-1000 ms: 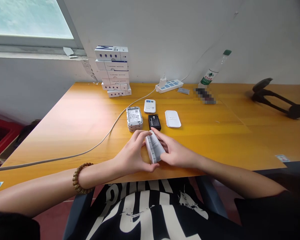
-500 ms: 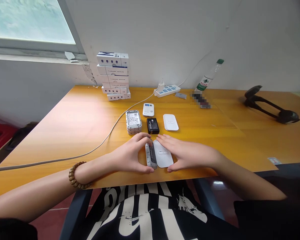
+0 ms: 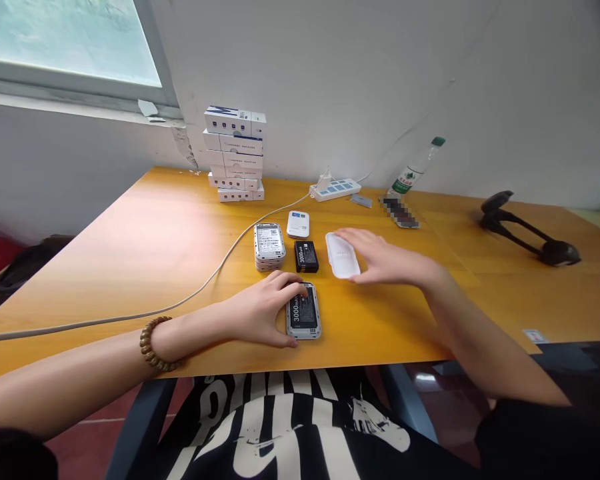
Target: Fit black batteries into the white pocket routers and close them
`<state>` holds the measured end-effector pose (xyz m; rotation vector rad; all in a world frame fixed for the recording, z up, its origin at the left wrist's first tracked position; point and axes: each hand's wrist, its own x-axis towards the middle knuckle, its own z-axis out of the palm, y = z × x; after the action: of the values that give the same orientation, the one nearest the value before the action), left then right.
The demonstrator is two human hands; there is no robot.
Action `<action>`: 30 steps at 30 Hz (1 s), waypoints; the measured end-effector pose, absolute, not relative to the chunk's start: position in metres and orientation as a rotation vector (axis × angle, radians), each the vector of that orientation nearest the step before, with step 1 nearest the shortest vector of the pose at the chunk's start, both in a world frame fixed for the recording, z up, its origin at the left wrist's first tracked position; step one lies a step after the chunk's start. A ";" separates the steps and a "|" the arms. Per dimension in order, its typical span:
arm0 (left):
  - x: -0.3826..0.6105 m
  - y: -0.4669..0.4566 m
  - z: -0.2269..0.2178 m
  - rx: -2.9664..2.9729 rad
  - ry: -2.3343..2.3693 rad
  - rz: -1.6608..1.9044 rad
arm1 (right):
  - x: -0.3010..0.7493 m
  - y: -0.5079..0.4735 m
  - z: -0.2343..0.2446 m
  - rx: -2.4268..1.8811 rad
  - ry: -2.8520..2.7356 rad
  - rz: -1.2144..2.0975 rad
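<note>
Our left hand (image 3: 263, 310) now grips the device (image 3: 304, 327) lying flat near the table (image 3: 130, 267) edge, fingers over its far end, its black battery (image 3: 303, 311) showing face up. Earlier it stood on edge between both hands. Right hand (image 3: 387, 261) has moved away and forward, open and blurred, over the white cover (image 3: 342, 257); we can't tell if they touch. The loose battery (image 3: 307, 257) and device stack (image 3: 269, 245) sit just beyond.
</note>
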<state>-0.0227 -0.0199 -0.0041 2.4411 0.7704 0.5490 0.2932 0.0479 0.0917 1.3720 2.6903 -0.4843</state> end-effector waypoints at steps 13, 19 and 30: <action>-0.024 -0.018 -0.004 2.437 0.744 0.504 | 0.310 0.115 0.057 1.443 2.506 -0.726; -0.023 -0.017 -0.002 2.395 0.742 0.508 | 0.306 0.120 0.051 1.472 2.453 -0.735; -0.021 -0.016 -0.003 2.365 0.825 0.505 | 0.307 0.118 0.050 1.447 2.468 -0.724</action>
<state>-0.0214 -0.0163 -0.0029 2.3654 0.8250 0.5052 0.3069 0.1183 0.0501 1.4468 2.4684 -0.7239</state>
